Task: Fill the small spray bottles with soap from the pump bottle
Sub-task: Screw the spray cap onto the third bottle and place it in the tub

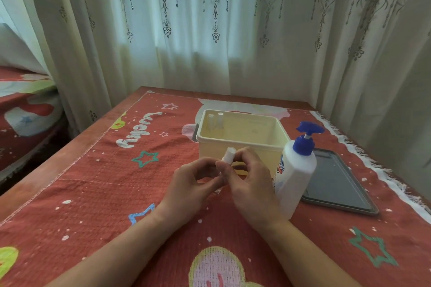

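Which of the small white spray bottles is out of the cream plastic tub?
The small white spray bottle held by both hands, left hand and right hand. The two other bottles stand inside the cream plastic tub.

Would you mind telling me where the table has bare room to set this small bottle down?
Free: the cloth left of the left hand, and the dark tray right of the pump bottle. Crowded: between the right hand, pump bottle and cream bin.
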Demonstrator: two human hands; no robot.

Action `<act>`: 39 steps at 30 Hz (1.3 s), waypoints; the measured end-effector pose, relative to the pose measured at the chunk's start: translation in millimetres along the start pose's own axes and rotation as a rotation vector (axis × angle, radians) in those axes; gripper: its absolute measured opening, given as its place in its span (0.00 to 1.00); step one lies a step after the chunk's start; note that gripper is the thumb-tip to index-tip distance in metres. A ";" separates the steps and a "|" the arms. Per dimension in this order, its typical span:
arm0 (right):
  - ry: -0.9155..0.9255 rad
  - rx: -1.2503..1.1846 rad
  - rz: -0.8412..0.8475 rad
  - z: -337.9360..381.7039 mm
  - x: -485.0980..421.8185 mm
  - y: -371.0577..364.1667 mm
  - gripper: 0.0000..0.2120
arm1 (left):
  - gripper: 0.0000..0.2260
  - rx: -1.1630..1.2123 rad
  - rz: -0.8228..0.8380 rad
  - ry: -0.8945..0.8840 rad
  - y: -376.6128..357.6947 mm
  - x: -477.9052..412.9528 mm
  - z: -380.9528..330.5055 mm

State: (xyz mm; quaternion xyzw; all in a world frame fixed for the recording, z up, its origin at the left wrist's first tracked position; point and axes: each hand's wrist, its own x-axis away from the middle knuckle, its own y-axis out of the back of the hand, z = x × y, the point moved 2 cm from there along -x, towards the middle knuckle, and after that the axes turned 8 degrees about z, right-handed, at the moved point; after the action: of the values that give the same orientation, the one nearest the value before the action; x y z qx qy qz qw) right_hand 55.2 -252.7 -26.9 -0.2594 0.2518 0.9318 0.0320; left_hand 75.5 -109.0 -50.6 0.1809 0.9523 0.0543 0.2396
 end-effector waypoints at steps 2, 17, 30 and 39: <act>0.012 0.014 -0.011 0.5 0.7 0.6 0.06 | 0.12 -0.027 -0.015 -0.014 -0.9 0.8 -1.7; -0.004 0.300 -0.249 49.8 -81.8 10.0 0.12 | 0.05 0.357 -0.119 0.253 16.5 -12.3 28.6; -0.535 0.724 0.071 -5.2 -166.4 -3.1 0.06 | 0.05 0.292 -0.203 0.288 19.8 -15.8 42.4; -0.613 0.785 0.224 -30.3 -174.4 -16.9 0.15 | 0.05 0.269 -0.183 0.282 18.4 -16.5 46.4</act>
State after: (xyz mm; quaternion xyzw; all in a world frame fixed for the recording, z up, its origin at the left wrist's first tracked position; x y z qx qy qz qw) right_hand 223.1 -240.3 30.1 0.0863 0.5882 0.7979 0.0993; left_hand 117.0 -97.3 -80.7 0.1145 0.9876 -0.0703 0.0816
